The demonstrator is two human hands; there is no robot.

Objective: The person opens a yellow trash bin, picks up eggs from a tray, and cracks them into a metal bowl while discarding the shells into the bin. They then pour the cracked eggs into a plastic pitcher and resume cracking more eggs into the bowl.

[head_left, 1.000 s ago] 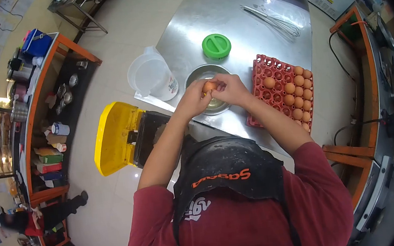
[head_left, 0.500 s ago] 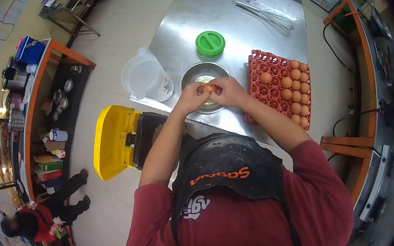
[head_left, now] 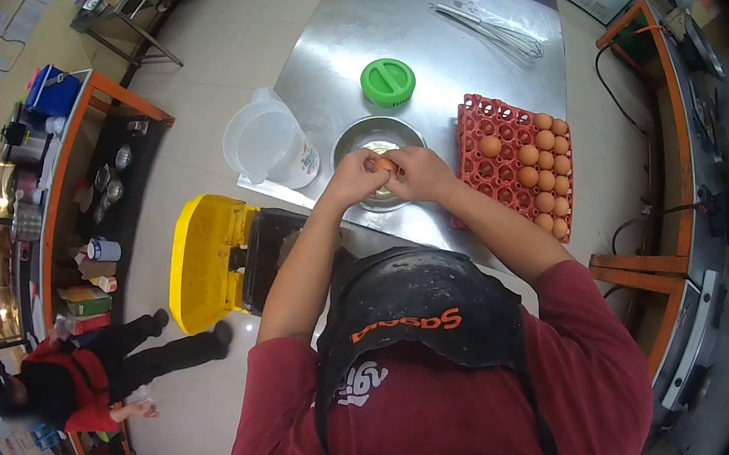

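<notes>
A brown egg (head_left: 385, 167) is pinched between my two hands, above a steel bowl (head_left: 350, 137). My left hand (head_left: 353, 180) grips it from one side and my right hand (head_left: 421, 174) from the other, fingertips close together. Most of the shell is covered by the fingers, so any crack cannot be made out. Pale, clear liquid shows in the bowl. To the right, a red egg tray (head_left: 492, 178) holds several brown eggs, mostly along its right side, with many bare cups on its left.
Beyond the bowl stands a green-lidded container (head_left: 389, 82). A clear plastic jug (head_left: 269, 143) sits at the table's left edge, and a whisk (head_left: 490, 29) lies farther back. Below left is a bin with its yellow lid (head_left: 204, 265) raised. Another person (head_left: 81, 380) walks at far left.
Both my hands stay over the bowl with the egg, their fingers shifting only slightly. At far left the other person has taken a step, legs spread wider and an arm now extended.
</notes>
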